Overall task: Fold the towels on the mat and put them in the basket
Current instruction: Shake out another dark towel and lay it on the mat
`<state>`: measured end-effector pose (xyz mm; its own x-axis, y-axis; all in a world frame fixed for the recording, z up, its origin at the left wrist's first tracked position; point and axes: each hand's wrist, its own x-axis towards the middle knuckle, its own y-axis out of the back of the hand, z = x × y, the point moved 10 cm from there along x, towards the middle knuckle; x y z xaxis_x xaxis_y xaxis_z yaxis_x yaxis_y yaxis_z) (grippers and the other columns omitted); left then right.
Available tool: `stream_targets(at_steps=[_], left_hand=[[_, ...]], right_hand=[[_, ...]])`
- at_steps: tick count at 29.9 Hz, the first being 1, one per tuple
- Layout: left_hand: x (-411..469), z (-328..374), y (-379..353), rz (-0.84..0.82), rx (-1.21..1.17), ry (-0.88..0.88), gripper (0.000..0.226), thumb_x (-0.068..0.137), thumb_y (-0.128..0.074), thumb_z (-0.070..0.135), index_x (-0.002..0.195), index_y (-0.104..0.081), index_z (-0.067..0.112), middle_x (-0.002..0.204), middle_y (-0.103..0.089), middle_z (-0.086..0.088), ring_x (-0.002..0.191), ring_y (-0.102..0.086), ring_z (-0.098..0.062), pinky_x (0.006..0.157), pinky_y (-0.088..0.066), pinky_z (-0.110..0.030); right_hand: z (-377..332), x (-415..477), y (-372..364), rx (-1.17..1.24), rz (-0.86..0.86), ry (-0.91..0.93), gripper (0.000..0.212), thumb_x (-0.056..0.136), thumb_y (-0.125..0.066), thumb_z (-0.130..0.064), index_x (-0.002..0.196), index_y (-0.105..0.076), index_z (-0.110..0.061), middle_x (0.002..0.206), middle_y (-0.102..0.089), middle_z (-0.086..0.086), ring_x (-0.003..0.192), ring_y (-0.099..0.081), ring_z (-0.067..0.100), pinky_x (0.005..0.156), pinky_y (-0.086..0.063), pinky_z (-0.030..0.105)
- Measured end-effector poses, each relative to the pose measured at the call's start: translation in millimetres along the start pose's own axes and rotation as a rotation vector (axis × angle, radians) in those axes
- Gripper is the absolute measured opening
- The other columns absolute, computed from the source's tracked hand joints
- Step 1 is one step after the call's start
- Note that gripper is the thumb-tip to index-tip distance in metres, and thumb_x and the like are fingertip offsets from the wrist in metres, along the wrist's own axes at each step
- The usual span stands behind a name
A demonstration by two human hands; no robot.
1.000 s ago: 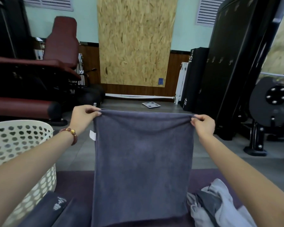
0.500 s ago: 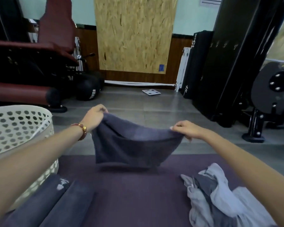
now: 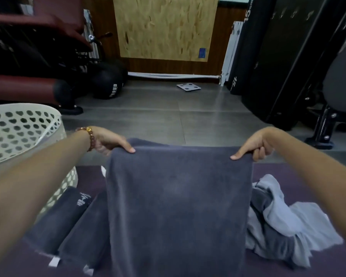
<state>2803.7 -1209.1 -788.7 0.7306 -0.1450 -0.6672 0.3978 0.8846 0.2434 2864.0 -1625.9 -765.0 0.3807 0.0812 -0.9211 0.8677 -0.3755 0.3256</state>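
Dark grey towel (image 3: 178,206): seen slack and sagging half a second ago, now drawn taut and hung over the mat (image 3: 90,176); its top corners are pinched by the left hand (image 3: 108,141) and right hand (image 3: 256,144). The fold is judged not yet begun; the basket (image 3: 18,124) is placed just left, still to be reached.

Dim indoor light, slight motion blur, wide-angle edge distortion.

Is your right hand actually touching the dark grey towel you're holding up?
Touching. The head view shows the right hand pinching the top right corner of the dark grey terry towel, with the fingers curled over its edge.
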Motion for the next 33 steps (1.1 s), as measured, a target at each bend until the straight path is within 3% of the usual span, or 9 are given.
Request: stream_targets(at_steps=[3, 6, 9, 12, 15, 18, 26, 29, 33], left_hand=[[24.9, 0.1, -27.1, -0.002, -0.040, -0.055, 0.050, 0.063, -0.081, 0.011, 0.106, -0.062, -0.003, 0.104, -0.066, -0.016, 0.087, -0.067, -0.021, 0.070, -0.055, -0.028], [80.5, -23.9, -5.7, 0.332, 0.087, -0.063, 0.015, 0.087, -0.064, 0.010, 0.097, -0.055, 0.003, 0.092, -0.057, -0.018, 0.065, -0.057, -0.015, 0.055, -0.041, -0.022], [127.6, -35.7, 9.4, 0.626, 0.360, -0.064, 0.025, 0.088, -0.063, 0.011, 0.102, -0.059, -0.009, 0.108, -0.061, -0.027, 0.091, -0.061, -0.035, 0.072, -0.046, -0.037], [179.0, -60.0, 14.2, 0.702, 0.446, -0.059, 0.027, 0.087, -0.065, 0.011, 0.106, -0.060, -0.007, 0.114, -0.061, -0.026, 0.108, -0.057, -0.038, 0.088, -0.043, -0.037], [222.1, -88.7, 28.2, 0.789, 0.414, -0.069, 0.008, 0.087, -0.063, 0.009, 0.094, -0.060, 0.006, 0.108, -0.062, -0.024, 0.101, -0.059, -0.037, 0.085, -0.045, -0.038], [261.3, -120.7, 33.4, 0.844, 0.340, -0.074, 0.012, 0.086, -0.063, 0.011, 0.088, -0.052, 0.017, 0.110, -0.059, -0.019, 0.097, -0.059, -0.037, 0.084, -0.048, -0.041], [296.1, -161.4, 38.4, 1.023, 0.189, -0.066, 0.010, 0.092, -0.054, 0.013, 0.100, -0.059, 0.017, 0.114, -0.061, -0.015, 0.103, -0.056, -0.037, 0.085, -0.044, -0.039], [286.4, -135.2, 23.7, 1.184, 0.509, -0.154, 0.032, 0.089, -0.055, 0.010, 0.121, -0.055, 0.015, 0.133, -0.049, -0.013, 0.123, -0.043, -0.034, 0.094, -0.032, -0.042], [314.9, -94.3, -61.4, 0.828, 0.907, -0.541, 0.052, 0.092, -0.029, 0.040, 0.136, -0.048, 0.020, 0.150, -0.037, -0.005, 0.138, -0.034, -0.023, 0.104, -0.022, -0.044]], right_hand=[[-2.8, 43.5, 24.7, 0.119, 0.259, -0.021, 0.027, 0.080, -0.073, -0.028, 0.082, -0.056, -0.007, 0.053, -0.034, -0.001, 0.028, -0.025, 0.004, 0.026, -0.022, 0.011], [-19.5, 108.3, 34.1, 0.358, 0.448, 0.129, 0.024, 0.094, -0.056, -0.011, 0.075, -0.042, -0.006, 0.066, -0.034, 0.003, 0.041, -0.036, 0.010, 0.029, -0.041, 0.018], [-32.8, 177.5, 34.3, 0.537, 0.540, 0.197, 0.011, 0.099, -0.046, -0.008, 0.091, -0.043, -0.001, 0.069, -0.038, 0.008, 0.054, -0.039, 0.019, 0.024, -0.041, 0.027], [-38.2, 237.9, 48.9, 0.688, 0.709, 0.231, 0.017, 0.096, -0.052, -0.006, 0.110, -0.043, 0.000, 0.069, -0.047, 0.015, 0.035, -0.054, 0.023, 0.026, -0.043, 0.028], [-40.4, 296.4, 59.8, 0.676, 0.879, 0.255, 0.033, 0.094, -0.057, -0.010, 0.121, -0.048, 0.007, 0.089, -0.062, 0.019, 0.053, -0.064, 0.027, 0.058, -0.056, 0.037], [-38.4, 346.7, 66.6, 0.553, 1.028, 0.289, 0.031, 0.091, -0.059, -0.017, 0.113, -0.056, 0.004, 0.109, -0.064, 0.022, 0.082, -0.063, 0.036, 0.085, -0.052, 0.048], [-36.4, 391.4, 70.2, 0.431, 1.114, 0.282, 0.035, 0.094, -0.052, -0.016, 0.127, -0.048, -0.005, 0.138, -0.043, 0.020, 0.111, -0.055, 0.035, 0.097, -0.044, 0.042], [-63.5, 366.7, 47.8, 0.161, 1.245, 0.255, 0.057, 0.090, -0.053, -0.014, 0.142, -0.031, -0.011, 0.148, -0.024, 0.015, 0.123, -0.043, 0.034, 0.106, -0.030, 0.040], [-160.0, 359.1, -63.0, -0.593, 1.077, 0.878, 0.060, 0.091, -0.034, -0.042, 0.147, -0.032, -0.019, 0.152, -0.033, 0.006, 0.141, -0.026, 0.030, 0.115, -0.011, 0.047]])
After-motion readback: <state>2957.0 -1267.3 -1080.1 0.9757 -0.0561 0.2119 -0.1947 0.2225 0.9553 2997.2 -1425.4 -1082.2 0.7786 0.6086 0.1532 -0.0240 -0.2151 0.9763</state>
